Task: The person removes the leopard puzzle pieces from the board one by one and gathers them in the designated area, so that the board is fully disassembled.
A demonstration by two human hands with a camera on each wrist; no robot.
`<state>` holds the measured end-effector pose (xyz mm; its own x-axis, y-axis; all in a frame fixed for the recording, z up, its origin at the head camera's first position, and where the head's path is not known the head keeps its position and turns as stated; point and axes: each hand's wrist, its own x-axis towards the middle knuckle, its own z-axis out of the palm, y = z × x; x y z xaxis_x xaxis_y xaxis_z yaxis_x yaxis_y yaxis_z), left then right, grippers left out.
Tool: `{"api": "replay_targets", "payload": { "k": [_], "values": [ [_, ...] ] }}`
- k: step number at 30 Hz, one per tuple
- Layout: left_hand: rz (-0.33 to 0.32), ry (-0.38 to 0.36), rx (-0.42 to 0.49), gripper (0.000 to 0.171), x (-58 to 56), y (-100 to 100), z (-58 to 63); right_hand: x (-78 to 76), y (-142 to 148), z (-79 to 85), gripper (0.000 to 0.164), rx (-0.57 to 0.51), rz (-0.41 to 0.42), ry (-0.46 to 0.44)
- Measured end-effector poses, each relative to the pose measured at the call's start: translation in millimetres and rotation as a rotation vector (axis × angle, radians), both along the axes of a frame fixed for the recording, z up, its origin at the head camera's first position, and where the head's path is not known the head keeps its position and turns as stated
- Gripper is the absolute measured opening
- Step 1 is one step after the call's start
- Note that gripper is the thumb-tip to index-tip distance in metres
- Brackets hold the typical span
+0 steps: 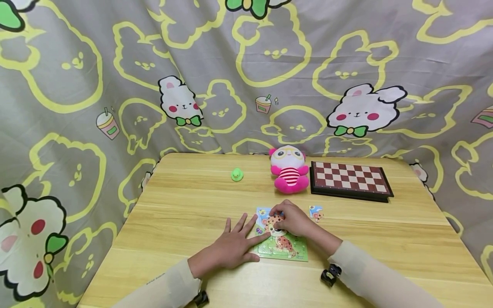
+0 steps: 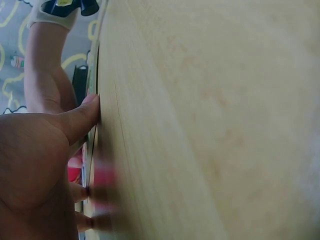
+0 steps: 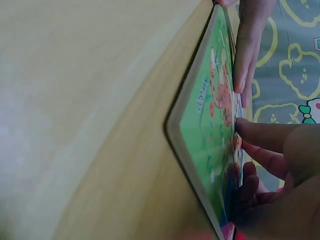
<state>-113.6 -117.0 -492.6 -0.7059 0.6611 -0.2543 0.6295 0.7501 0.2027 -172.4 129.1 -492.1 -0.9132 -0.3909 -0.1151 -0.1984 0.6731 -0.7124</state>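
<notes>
A jigsaw puzzle (image 1: 265, 248) with a spotted leopard cub on green grass lies flat on the table. My left hand (image 1: 236, 246) is spread over its left edge, index finger reaching onto the picture and thumb at the lower left corner. From the right, my right hand (image 1: 294, 219) bends over the upper part, thumb and fingers pinching a puzzle piece at the cub's face. That hand hides the puzzle's upper right area. In the right wrist view, fingertips (image 3: 242, 126) meet the puzzle's surface. A loose puzzle piece (image 1: 316, 212) lies just right of the board.
Behind the puzzle sits a pink plush toy (image 1: 289, 173) in a striped top, with a folded checkered board (image 1: 350, 179) to its right. A small green duck (image 1: 236, 174) stands farther left. A patterned curtain (image 1: 215, 64) hangs behind the wooden table (image 1: 173, 214).
</notes>
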Motion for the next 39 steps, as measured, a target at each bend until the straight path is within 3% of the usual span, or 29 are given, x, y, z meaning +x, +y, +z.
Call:
{"api": "replay_targets", "payload": {
  "k": [13,20,30,39],
  "values": [
    [-0.001,0.005,0.004,0.069,0.7,-0.9,-3.2,-0.5,-1.0,-0.2,0.025,0.006,-0.001,0.002],
    [0.0,0.005,0.005,0.068,0.7,-0.6,-3.8,-1.2,0.5,-0.2,0.035,-0.02,-0.024,-0.002],
    [0.007,0.008,0.01,0.068,0.6,-0.3,-3.5,-9.1,8.8,0.6,0.026,-0.082,-0.016,-0.028],
    [0.0,0.01,0.006,0.067,0.3,-0.6,-2.1,-10.9,14.8,0.0,0.029,-0.118,-0.028,-0.049]
  ]
}}
